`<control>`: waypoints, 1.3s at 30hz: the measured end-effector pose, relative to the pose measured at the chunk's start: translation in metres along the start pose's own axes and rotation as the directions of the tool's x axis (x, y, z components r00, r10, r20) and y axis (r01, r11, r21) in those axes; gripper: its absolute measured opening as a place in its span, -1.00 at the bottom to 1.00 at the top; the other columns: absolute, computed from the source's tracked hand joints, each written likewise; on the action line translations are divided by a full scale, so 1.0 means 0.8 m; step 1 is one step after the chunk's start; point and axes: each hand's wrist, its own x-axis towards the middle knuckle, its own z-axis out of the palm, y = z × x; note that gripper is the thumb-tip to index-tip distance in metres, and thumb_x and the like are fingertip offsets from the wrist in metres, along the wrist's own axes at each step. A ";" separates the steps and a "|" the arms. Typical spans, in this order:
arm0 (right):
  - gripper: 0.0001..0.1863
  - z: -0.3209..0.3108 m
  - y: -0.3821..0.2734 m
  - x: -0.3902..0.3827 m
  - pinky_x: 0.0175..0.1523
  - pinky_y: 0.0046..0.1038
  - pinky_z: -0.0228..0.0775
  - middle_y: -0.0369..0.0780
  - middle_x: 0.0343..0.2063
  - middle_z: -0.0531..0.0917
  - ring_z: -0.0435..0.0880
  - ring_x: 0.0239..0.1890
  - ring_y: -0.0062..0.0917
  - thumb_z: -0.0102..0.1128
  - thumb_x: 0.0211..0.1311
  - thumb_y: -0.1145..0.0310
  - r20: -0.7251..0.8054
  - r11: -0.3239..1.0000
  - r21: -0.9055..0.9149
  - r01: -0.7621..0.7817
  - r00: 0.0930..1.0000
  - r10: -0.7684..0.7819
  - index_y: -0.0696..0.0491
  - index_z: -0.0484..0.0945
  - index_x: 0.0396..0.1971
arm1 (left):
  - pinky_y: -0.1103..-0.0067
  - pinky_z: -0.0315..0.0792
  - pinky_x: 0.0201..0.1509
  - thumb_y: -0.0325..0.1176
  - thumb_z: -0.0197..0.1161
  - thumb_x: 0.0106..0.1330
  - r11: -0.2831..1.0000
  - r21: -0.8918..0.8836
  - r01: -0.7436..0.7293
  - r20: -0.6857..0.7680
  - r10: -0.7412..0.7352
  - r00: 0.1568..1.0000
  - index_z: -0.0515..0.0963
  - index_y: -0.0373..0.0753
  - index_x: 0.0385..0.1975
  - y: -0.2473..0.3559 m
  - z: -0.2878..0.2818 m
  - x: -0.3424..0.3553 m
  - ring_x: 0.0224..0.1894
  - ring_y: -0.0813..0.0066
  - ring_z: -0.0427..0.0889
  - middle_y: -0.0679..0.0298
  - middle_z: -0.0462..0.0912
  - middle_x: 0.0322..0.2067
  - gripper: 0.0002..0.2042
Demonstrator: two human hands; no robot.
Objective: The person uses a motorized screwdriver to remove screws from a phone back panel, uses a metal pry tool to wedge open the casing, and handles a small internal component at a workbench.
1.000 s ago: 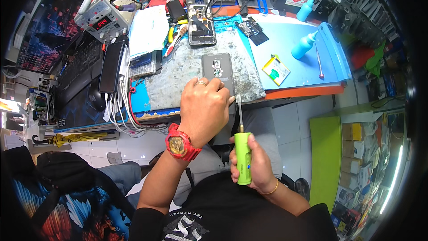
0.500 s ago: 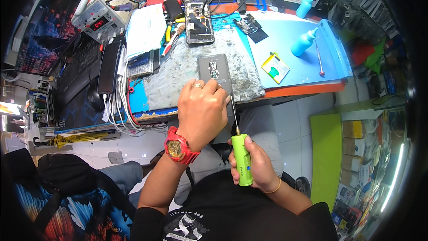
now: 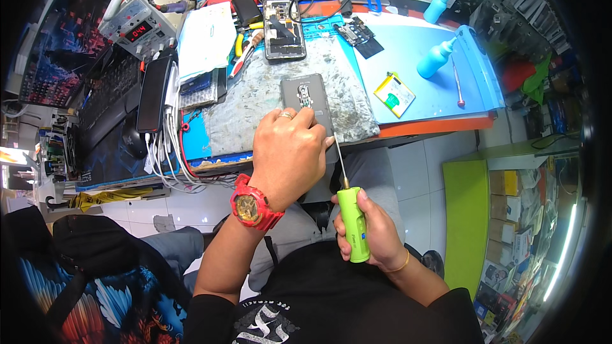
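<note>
A dark grey phone back cover with a camera cutout lies at the mat's near edge, its near part hidden under my left hand. My left hand, with a red watch at the wrist, curls its fingers over that cover and holds it. In front of my lap, my right hand is wrapped round a tool with a thick green handle. The tool's long thin metal shaft points away from me, and its tip is by the cover's right edge, near my left fingertips.
Beyond the stained grey mat lies an opened phone. To the right are a battery, a blue bottle and a screwdriver. At left stand a power supply, a phone and white cables. Another person is at lower left.
My right hand has moved a little to the right, and the green handle with its shaft leans more. My left hand has shifted slightly on the back cover.
</note>
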 end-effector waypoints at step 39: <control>-0.39 0.023 -0.128 0.070 -0.54 -0.36 0.53 -0.25 -0.41 0.54 0.56 -0.63 -0.50 -0.32 0.69 -0.22 0.272 0.959 0.094 -0.269 0.933 0.235 0.06 0.44 0.11 | 0.32 0.56 0.06 -0.42 0.41 0.16 0.995 -0.072 0.069 -0.121 -0.077 0.990 0.72 -0.26 -0.40 0.006 0.014 -0.017 -0.22 0.20 0.70 0.22 0.72 -0.31 -0.92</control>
